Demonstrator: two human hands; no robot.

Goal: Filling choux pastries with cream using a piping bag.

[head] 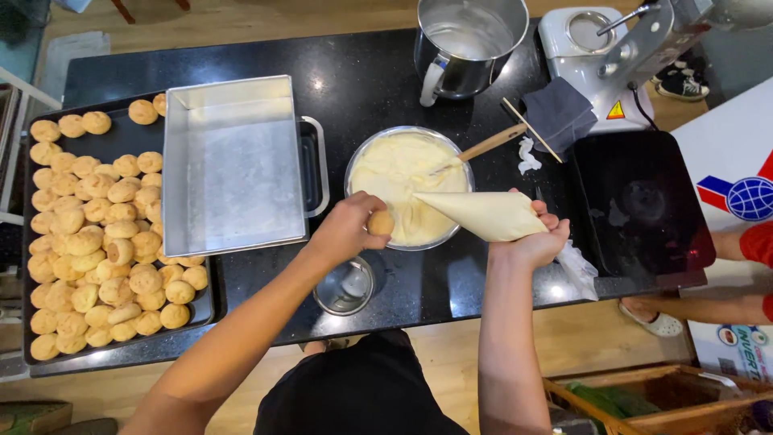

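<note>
— What's crowding the hands there?

— A glass bowl point(357, 165) of pale, smooth cream sits right under them on the black speckled counter point(362, 80), with a wooden spoon point(487, 145) leaning out of it. A small metal cup point(345, 287) stands just in front, beside the left forearm. To the left, an empty rectangular metal pan point(233, 165) rests partly on a dark tray point(129, 141) heaped with round golden puffs point(97, 242).

— And what do the hands have?

— The left hand point(348, 228) is closed around one small puff point(381, 222), round and browned, held over the near rim of the bowl. The right hand point(538, 239) is clenched tight on the wide end of a cone-shaped piping bag point(483, 213), plump and cream-coloured; its tip points at the puff, touching it or nearly so, I cannot tell which.

— Anything behind?

— A shiny steel mixing bowl point(467, 40), a white stand mixer point(612, 56), a folded dark cloth point(560, 113), a thin wooden stick point(531, 129), and a glossy black flat appliance point(644, 205) at right. Another person's arm point(708, 306) reaches in beyond it.
</note>
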